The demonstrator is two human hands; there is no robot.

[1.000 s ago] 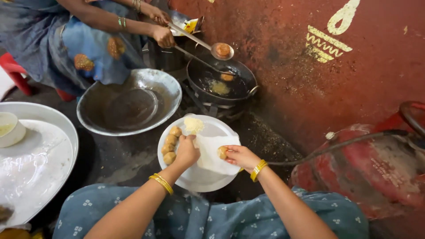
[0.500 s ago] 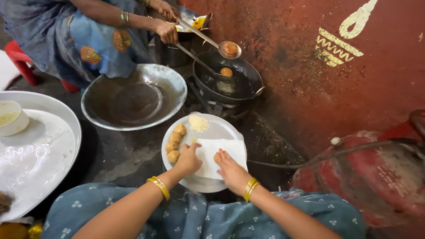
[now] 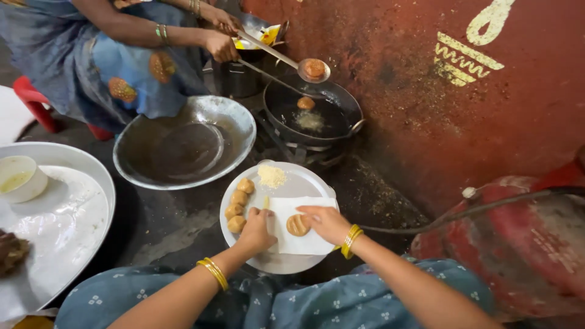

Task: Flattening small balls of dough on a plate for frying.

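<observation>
A round steel plate (image 3: 301, 181) lies on the ground before me with a white sheet (image 3: 304, 240) spread across it. My right hand (image 3: 329, 223) presses a flat round dough patty (image 3: 297, 225) onto the sheet with its fingers. My left hand (image 3: 259, 229) rests on the sheet's left edge and pins it down. Several dough balls (image 3: 237, 204) line the plate's left rim. A small heap of pale crumbs (image 3: 272, 176) sits at the plate's far side.
Another person at the top holds a ladle (image 3: 314, 69) with a fried piece over a black frying pan (image 3: 314, 113) of oil. A wide steel bowl (image 3: 186, 146) is to the left, a large tray (image 3: 55, 225) with a white cup (image 3: 21, 178) farther left, a red cylinder (image 3: 518, 244) at the right.
My right hand has set a dough piece on the sheet and now flattens it into a patty. My left hand shifted onto the sheet's edge. The other person's ladle stays over the pan.
</observation>
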